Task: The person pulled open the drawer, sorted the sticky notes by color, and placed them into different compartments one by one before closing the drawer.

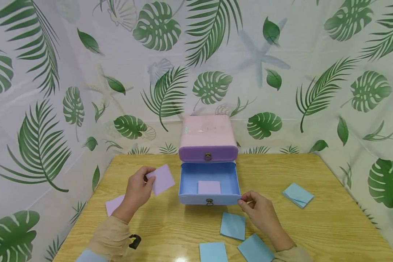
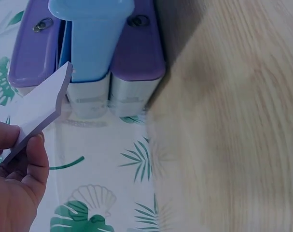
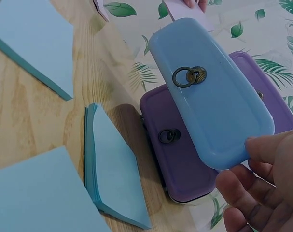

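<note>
My left hand [image 1: 138,187] pinches a light purple pad of sticky notes [image 1: 163,180] between thumb and fingers, just left of a small chest of drawers [image 1: 207,131]. In the left wrist view the held pad [image 2: 42,101] shows its thickness. The chest's blue middle drawer [image 1: 191,199] is pulled out, and another light purple pad [image 1: 209,187] lies inside it near the front. At the drawer's front right corner, my right hand [image 1: 261,213] pinches the edge, thumb on the front face, as the right wrist view shows. Purple drawers [image 3: 185,164] above and below are closed.
Three blue pads lie in front of the chest, one being the nearest pad [image 1: 233,226]. Further right is a blue stack [image 1: 298,195]. A light purple pad [image 1: 114,204] lies partly behind my left forearm. Leaf-patterned cloth [image 1: 281,109] hangs behind the wooden table [image 1: 163,233].
</note>
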